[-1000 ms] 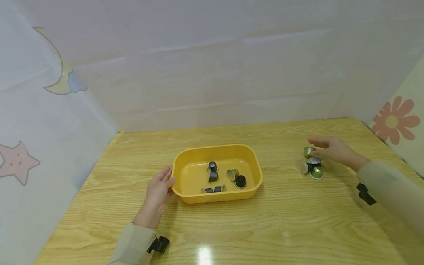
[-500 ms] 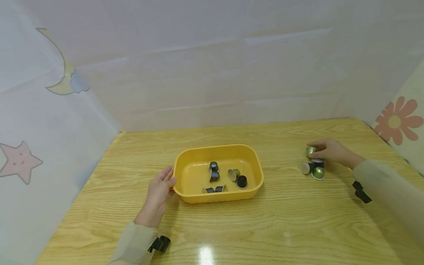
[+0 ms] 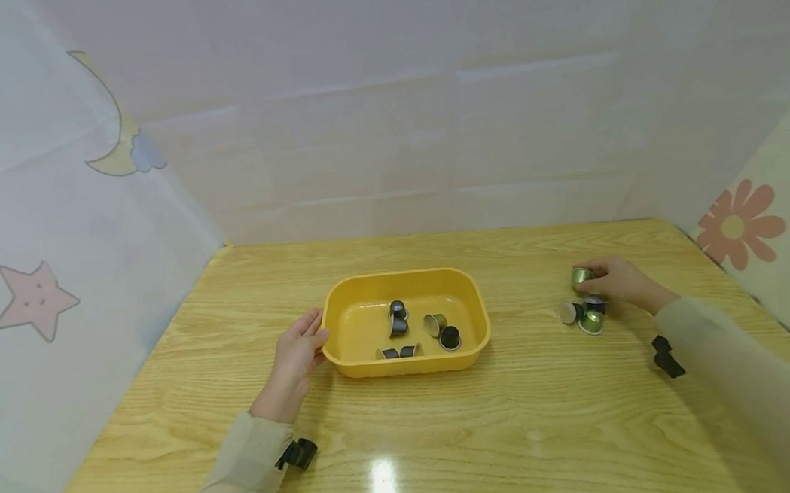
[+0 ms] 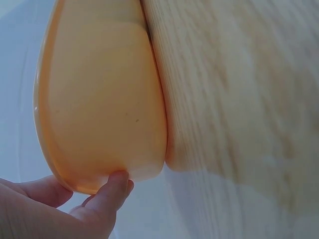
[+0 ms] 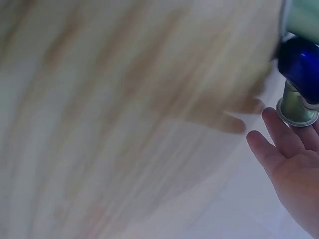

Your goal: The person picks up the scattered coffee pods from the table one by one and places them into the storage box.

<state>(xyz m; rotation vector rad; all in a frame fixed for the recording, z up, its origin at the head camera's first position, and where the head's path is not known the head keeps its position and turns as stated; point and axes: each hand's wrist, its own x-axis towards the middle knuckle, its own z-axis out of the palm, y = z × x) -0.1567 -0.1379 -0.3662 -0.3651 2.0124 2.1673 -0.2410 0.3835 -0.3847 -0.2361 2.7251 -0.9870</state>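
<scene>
Head view | left hand grips tray | six capsules inside | right hand pinches green capsule, three others near

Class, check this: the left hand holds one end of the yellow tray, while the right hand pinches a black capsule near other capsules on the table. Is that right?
Not quite: the head view shows the right hand pinching a green capsule, not a black one, near other capsules on the table. The left hand does hold one end of the yellow tray.
</scene>
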